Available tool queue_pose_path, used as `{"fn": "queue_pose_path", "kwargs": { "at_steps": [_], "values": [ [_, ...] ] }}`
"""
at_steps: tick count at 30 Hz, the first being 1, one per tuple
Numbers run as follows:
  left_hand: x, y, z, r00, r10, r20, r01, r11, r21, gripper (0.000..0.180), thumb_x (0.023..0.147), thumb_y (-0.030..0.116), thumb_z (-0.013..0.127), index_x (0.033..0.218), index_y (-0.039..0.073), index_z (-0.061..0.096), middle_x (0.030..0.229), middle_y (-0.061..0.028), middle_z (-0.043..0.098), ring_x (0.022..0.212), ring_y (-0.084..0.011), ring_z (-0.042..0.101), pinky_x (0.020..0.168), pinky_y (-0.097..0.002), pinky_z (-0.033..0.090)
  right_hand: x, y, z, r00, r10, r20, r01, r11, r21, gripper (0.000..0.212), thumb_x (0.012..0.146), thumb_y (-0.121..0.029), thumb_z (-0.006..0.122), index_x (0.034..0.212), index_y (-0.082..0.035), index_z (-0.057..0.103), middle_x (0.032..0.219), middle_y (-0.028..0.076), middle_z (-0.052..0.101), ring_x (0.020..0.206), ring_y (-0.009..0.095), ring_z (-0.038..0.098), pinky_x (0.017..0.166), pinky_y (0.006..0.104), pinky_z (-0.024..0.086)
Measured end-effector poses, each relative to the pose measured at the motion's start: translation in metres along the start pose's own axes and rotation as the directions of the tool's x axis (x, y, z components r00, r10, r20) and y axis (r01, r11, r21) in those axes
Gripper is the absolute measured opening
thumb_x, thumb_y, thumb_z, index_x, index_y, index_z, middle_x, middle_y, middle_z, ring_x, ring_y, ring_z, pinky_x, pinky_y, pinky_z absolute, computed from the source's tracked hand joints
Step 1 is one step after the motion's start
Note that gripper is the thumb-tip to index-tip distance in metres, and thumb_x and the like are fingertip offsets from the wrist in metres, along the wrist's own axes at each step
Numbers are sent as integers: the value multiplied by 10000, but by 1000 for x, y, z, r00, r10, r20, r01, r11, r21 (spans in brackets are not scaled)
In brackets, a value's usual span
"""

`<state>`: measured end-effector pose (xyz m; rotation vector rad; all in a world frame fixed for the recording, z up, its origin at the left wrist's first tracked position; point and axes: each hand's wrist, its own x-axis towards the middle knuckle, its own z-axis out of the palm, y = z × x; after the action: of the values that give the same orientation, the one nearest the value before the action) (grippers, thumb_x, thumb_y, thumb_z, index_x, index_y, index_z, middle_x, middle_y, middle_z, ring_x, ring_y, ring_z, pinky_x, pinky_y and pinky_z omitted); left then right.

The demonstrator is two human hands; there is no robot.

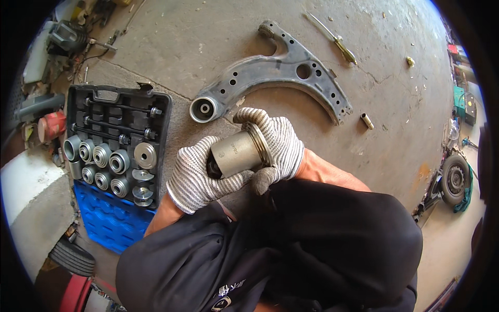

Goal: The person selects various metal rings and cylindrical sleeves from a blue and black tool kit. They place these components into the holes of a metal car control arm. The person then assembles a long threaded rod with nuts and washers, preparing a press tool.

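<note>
Both my hands wear grey-and-white striped knit gloves. Between them, above my lap, a grey metal press sleeve (235, 155) lies tilted, its right end higher. My left hand (193, 176) wraps around the sleeve's left end, where something dark shows at the opening. At the other end, my right hand (285, 144) grips a stepped metal ring (260, 145) seated against the sleeve; whether the two are one piece I cannot tell. Just beyond my hands, a dark suspension control arm (270, 73) lies on the floor, with a round bushing (205, 108) in its near left end.
Left of me, an open black tool case (165, 122) holds threaded rods (122, 106) and several metal rings; its blue part (106, 213) lies nearer. On the concrete floor are a screwdriver (343, 51) and a short metal tube (367, 121). A wheel (456, 179) stands far right.
</note>
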<state>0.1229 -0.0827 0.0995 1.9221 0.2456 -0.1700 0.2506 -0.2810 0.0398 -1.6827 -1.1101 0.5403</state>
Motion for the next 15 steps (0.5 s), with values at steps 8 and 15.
{"fn": "queue_pose_path", "kwargs": {
  "at_steps": [8, 15],
  "values": [
    [-6, 0, -6, 996, -62, 59, 65, 997, -42, 592, 769, 387, 985, 1129, -13, 739, 968, -163, 793, 845, -266, 783, 787, -392, 623, 2, -12, 0, 998, 55, 37, -57, 998, 38, 1456, 524, -1062, 639, 1385, 106, 518, 1081, 228, 734, 985, 390, 777, 871, 429, 614],
    [-11, -5, -7, 996, 19, -88, -20, 1000, -19, 575, 744, 332, 989, 1155, 19, 739, 991, -161, 794, 865, -287, 786, 785, -403, 627, 18, -14, 2, 994, 79, 79, -88, 988, 129, 1196, 731, -922, 715, 1405, 36, 476, 1036, 239, 736, 973, 452, 755, 842, 469, 602]
  ]
}}
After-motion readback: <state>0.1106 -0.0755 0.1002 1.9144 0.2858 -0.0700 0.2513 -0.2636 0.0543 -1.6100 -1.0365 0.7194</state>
